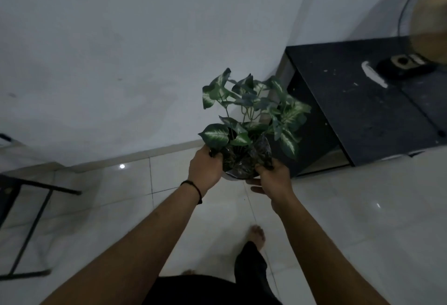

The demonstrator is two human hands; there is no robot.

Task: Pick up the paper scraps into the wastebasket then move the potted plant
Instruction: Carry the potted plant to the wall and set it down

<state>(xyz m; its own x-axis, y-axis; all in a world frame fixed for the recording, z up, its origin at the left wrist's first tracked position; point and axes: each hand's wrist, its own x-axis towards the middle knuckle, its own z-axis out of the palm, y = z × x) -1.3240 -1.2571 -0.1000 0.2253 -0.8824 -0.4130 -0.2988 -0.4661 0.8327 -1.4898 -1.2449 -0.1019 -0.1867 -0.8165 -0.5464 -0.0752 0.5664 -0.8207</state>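
The potted plant (251,116) has green leaves with white veins and a dark, shiny wrapped pot (244,159). It is held up in the air above the white tiled floor, in the middle of the view. My left hand (205,171) grips the pot's left side. On the right side and underneath, my right hand (273,179) grips it too. No paper scraps or wastebasket are in view.
A low black cabinet (362,101) stands right of the plant against the white wall, with a fan base (406,65) on top. A black metal chair frame (29,208) is at the left. My bare foot (257,234) is on the tiles (362,220) below.
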